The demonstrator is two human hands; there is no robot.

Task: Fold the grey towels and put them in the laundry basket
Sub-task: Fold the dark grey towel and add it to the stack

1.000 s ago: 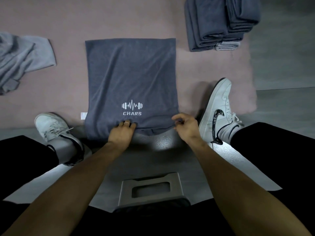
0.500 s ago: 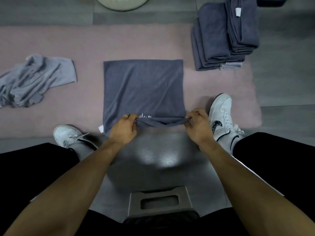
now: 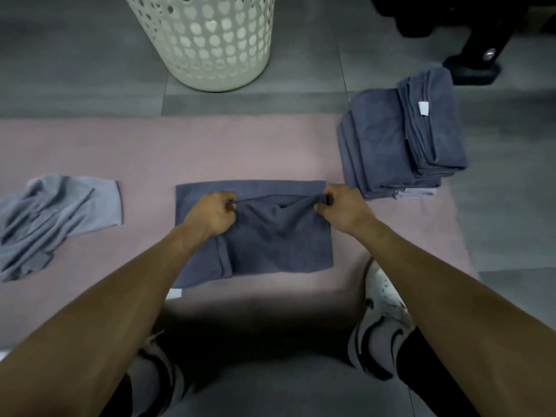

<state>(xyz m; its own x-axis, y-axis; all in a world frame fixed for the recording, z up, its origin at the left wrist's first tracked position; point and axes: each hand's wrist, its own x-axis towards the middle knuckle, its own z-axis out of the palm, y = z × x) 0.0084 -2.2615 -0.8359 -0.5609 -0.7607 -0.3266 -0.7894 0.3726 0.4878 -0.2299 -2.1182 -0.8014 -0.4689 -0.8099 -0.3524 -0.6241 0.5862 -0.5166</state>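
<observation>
Pinching the near edge of the dark grey towel (image 3: 279,236), our left hand (image 3: 212,215) and right hand (image 3: 343,207) have their fingers (image 3: 326,200) clamped on its corners, the cloth doubled over on the pink mat (image 3: 210,149). We see crumpled pale towels (image 3: 51,218) left, a folded stack (image 3: 397,139) right, and the white laundry basket (image 3: 210,40) beyond on the floor.

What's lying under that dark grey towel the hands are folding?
The dark grey towel lies on a pink mat, which shows all around it. A small white tag peeks out at its near left corner. Anything directly beneath is covered.
</observation>
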